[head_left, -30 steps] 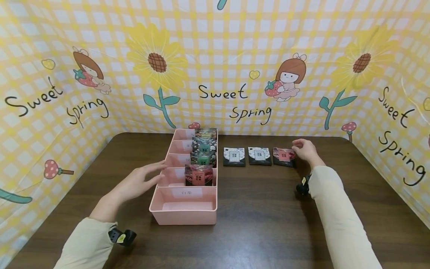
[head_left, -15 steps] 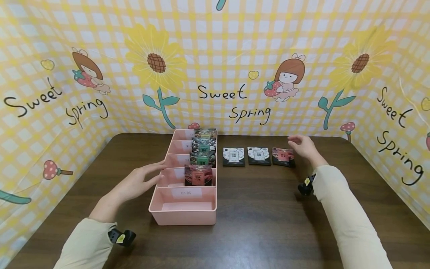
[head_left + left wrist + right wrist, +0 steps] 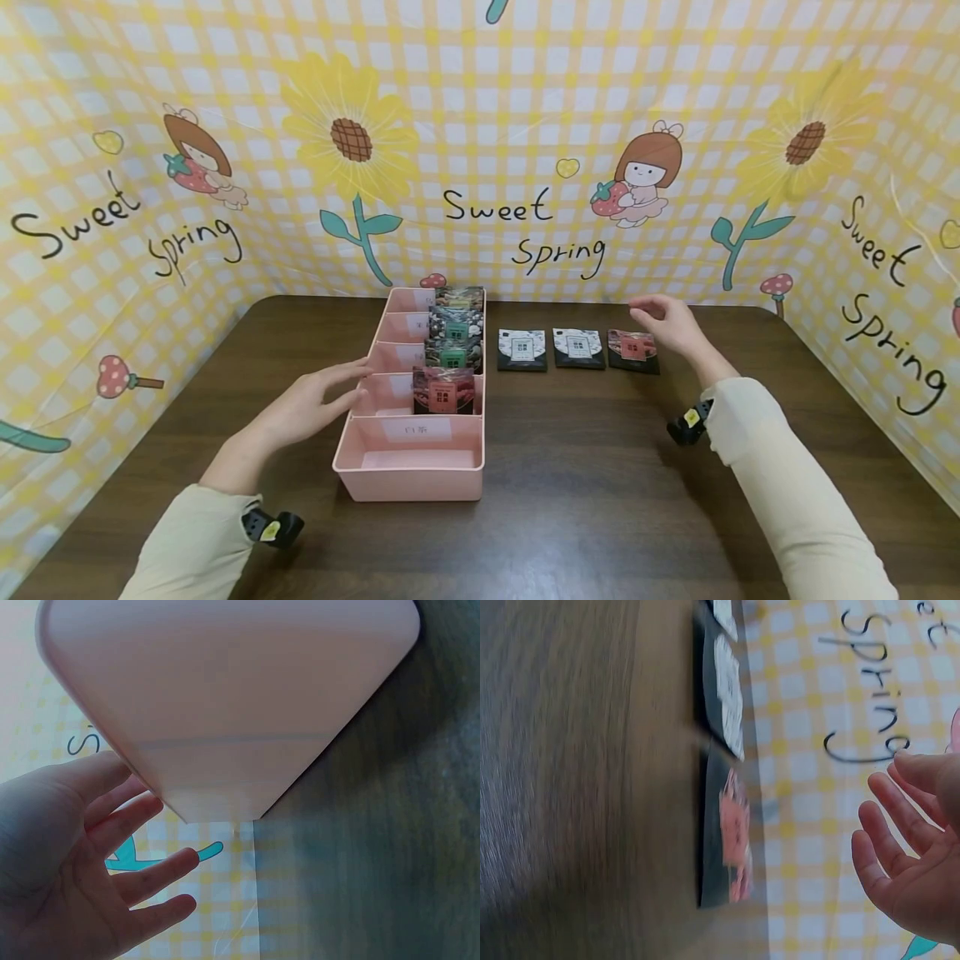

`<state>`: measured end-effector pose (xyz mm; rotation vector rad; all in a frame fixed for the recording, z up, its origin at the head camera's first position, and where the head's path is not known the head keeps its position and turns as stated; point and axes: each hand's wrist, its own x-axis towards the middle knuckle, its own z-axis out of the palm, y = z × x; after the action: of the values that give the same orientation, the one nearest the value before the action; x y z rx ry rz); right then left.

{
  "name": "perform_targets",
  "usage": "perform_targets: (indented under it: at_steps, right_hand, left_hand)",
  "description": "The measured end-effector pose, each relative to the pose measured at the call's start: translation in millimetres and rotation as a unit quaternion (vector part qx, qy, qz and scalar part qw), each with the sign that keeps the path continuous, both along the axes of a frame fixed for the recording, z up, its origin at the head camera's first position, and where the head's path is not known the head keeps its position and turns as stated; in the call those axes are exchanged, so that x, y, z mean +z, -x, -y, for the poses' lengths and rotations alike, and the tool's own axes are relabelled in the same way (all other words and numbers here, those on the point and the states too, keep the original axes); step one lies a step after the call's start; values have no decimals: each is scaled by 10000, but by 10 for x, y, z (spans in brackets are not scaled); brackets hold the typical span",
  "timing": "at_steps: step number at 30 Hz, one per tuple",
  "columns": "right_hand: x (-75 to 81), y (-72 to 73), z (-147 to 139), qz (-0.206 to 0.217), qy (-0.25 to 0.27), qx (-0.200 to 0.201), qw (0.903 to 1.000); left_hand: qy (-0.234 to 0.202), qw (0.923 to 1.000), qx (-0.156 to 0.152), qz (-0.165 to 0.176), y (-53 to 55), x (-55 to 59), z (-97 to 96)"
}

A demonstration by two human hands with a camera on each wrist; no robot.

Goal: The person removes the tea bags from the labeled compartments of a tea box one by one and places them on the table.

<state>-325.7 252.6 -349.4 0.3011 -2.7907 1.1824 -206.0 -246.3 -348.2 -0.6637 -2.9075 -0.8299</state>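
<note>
A pink compartment box (image 3: pixel 408 485) stands on the table, its left rim touched by the straight fingers of my left hand (image 3: pixel 300 408). In the left wrist view that hand (image 3: pixel 90 855) lies along the box wall (image 3: pixel 225 690), fingers spread. My right hand (image 3: pixel 671 329) hovers just behind a red-and-black sachet (image 3: pixel 632 354), fingers relaxed, holding nothing. The right wrist view shows the hand (image 3: pixel 922 855) apart from the red sachet (image 3: pixel 735 825). Left of it lie two white-and-black sachets, the nearer one (image 3: pixel 578 347) and the farther one (image 3: pixel 522 348).
Inside the box, a red sachet (image 3: pixel 444 395), two green-labelled sachets (image 3: pixel 452 358) and a yellowish one (image 3: pixel 461 296) stand in separate compartments. The front compartment (image 3: pixel 420 454) shows a bare floor. A checked cloth (image 3: pixel 487 125) hangs behind the brown table (image 3: pixel 570 517).
My right hand has let go of the red sachet's right edge, risen slightly and moved left above its back edge. The left hand and the box have stayed put.
</note>
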Motion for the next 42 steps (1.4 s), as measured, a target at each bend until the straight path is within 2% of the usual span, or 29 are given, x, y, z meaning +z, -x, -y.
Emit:
perform_targets:
  at_steps: [19,26,35,42]
  right_hand:
    - [229,-312,502,-268,360,960,9944]
    - [228,-419,704,-533,366,1361,9886]
    - [242,-593,942,-548,426,1844,9804]
    - [166,-635,1120,-580,542,2076,9750]
  left_hand:
    - [-12,9998,49,167,26,-11,6]
    - [-8,10000,-5,68,-9,15,-1]
    - [-9,9999,12,137,5,9,0]
    - [16,10000,-20,62,-11,25,-7]
